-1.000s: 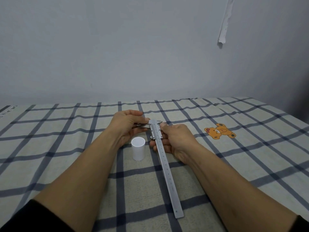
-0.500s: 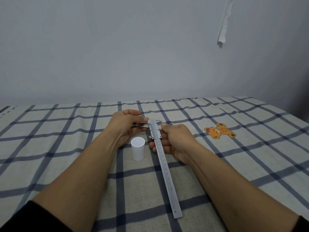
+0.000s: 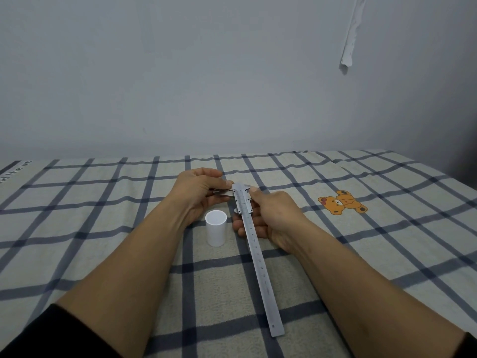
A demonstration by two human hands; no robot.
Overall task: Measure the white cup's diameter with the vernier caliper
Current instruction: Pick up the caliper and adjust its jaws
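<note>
A small white cup [image 3: 216, 230] stands upright on the checked cloth, between my two forearms. Just behind and right of it I hold a steel vernier caliper [image 3: 254, 250] above the cloth, its long beam pointing back toward me. My left hand [image 3: 200, 193] pinches the jaw end at the far tip. My right hand [image 3: 271, 215] grips the sliding head, thumb on top and fingers under the beam. The jaws are largely hidden by my left fingers and look closed. The caliper does not touch the cup.
The table is covered by a cream cloth with dark blue checks [image 3: 103, 228]; a printed orange bear [image 3: 342, 202] lies to the right. A grey wall stands behind, with a strip of peeling white tape [image 3: 348, 47] hanging on it.
The caliper has drifted slightly away from me and up in view over the last second. Both hands keep the same grip, and the cup has stayed put.
</note>
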